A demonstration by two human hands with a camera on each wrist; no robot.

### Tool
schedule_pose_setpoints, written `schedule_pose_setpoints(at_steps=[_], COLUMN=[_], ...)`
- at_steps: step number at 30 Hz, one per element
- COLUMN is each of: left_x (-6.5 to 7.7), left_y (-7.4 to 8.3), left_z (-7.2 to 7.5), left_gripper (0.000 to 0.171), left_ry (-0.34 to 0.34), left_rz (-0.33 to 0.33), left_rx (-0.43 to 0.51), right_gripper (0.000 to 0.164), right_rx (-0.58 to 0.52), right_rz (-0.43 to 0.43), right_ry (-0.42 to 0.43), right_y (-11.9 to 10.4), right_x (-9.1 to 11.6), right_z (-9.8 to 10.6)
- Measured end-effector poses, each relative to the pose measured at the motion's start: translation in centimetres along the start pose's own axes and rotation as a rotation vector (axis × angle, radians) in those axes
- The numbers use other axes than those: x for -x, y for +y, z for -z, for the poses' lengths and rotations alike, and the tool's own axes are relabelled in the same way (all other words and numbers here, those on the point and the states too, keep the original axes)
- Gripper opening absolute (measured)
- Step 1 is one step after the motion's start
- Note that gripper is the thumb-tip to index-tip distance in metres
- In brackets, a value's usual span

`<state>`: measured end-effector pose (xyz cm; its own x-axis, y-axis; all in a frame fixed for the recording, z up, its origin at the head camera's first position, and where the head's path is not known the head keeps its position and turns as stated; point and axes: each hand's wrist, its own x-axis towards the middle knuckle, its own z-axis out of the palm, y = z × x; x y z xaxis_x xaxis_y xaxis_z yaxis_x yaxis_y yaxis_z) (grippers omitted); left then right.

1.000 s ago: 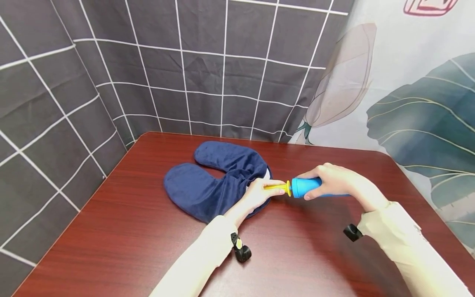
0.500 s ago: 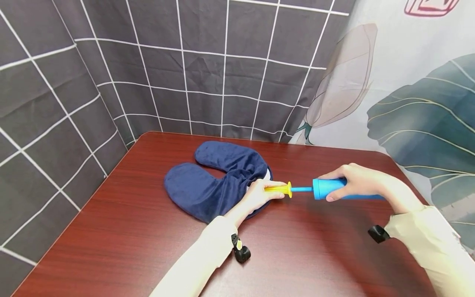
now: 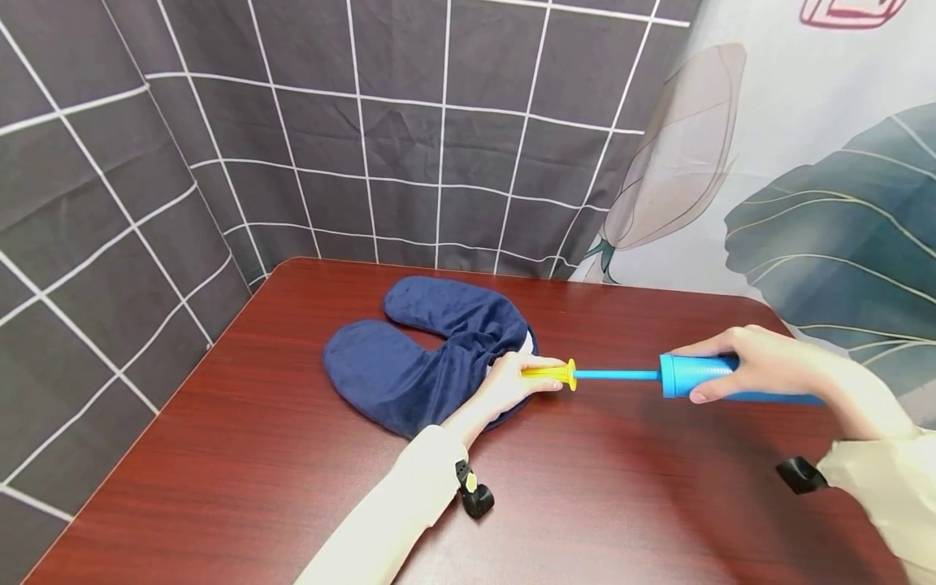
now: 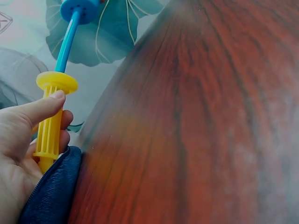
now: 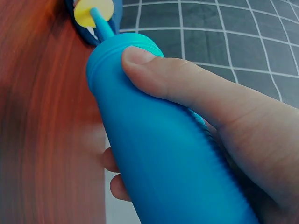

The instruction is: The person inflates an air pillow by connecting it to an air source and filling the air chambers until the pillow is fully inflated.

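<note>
A navy-blue U-shaped neck pillow (image 3: pixel 387 375) lies on the table, its curved end to the right. At that end my left hand (image 3: pixel 504 382) grips the ribbed yellow end (image 4: pixel 48 133) of a hand air pump, thumb along its side. The tip of the yellow piece sits at the pillow's zippered edge (image 4: pixel 53 186); the fingers and fabric hide where it meets the inside. My right hand (image 3: pixel 778 361) is wrapped around the pump's blue barrel (image 5: pixel 154 144), held above the table. A long stretch of thin blue rod (image 3: pixel 617 374) shows between barrel and yellow flange.
The reddish-brown wooden table (image 3: pixel 241 471) spreads under everything. Behind and to the left hangs a dark grey cloth (image 3: pixel 395 138) with white grid lines. A pale curtain with leaf prints (image 3: pixel 841 219) borders the right side.
My right hand has drawn the blue barrel steadily to the right, baring much more of the rod. My left hand, the yellow end and the pillow have stayed in place.
</note>
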<state>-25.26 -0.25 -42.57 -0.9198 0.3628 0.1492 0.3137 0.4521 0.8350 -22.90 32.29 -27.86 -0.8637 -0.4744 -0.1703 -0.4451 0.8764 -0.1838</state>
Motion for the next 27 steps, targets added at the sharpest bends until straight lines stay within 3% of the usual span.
schedule_pose_setpoints(at_steps=[7, 14, 22, 27], left_x=[0.0, 0.0, 0.0, 0.0], left_y=[0.0, 0.1, 0.1, 0.0], left_z=[-0.2, -0.3, -0.5, -0.6], left_gripper=[0.036, 0.026, 0.025, 0.025], left_ry=[0.013, -0.01, 0.009, 0.011], left_rz=[-0.002, -0.086, -0.066, -0.049], left_rx=[0.053, 0.124, 0.129, 0.14], right_gripper=[0.066, 0.064, 0.065, 0.063], right_rx=[-0.007, 0.002, -0.002, -0.031], right_rz=[-0.035, -0.036, -0.047, 0.019], right_ry=[-0.003, 0.02, 0.004, -0.009], right_y=[1.6, 2.3, 1.8, 1.2], right_x=[1.6, 2.1, 1.9, 1.2], right_z=[0.5, 0.3, 0.4, 0.1])
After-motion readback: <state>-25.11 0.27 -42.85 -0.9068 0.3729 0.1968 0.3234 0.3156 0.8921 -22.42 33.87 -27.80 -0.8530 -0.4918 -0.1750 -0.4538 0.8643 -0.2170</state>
